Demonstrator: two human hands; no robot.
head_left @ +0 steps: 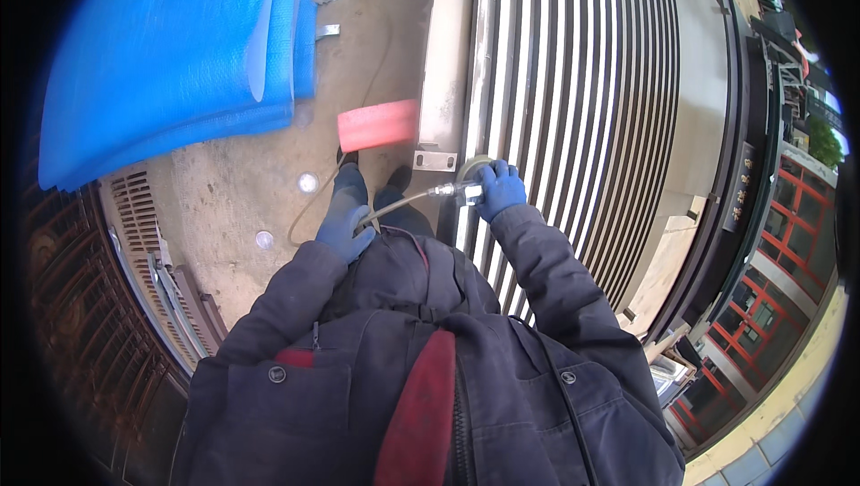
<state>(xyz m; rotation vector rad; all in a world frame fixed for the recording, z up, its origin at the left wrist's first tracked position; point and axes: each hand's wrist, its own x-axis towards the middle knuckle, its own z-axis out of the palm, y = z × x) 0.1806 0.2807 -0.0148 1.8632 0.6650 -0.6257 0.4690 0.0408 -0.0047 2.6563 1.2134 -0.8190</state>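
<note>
Both of my hands wear blue gloves. My right hand (502, 192) is closed around a small air-powered disc sander (468, 193). Its round pad (476, 166) sits at the near edge of a row of long pale metal bars (548, 128), though I cannot tell whether it presses on them. From the tool's fitting an air hose (399, 206) runs left to my left hand (345, 230), whose fingers are wrapped round it in front of my waist. The fingertips of the right hand are partly hidden behind the tool.
Left of the bars stands a pale metal beam (443, 56) with a slotted end plate (434, 161). A pink-red roll-like object (378, 126) lies near my feet. Blue sheeting (179, 56) fills the far left. The hose trails over the concrete floor (233, 181). Slotted metal pieces (148, 217) lie left.
</note>
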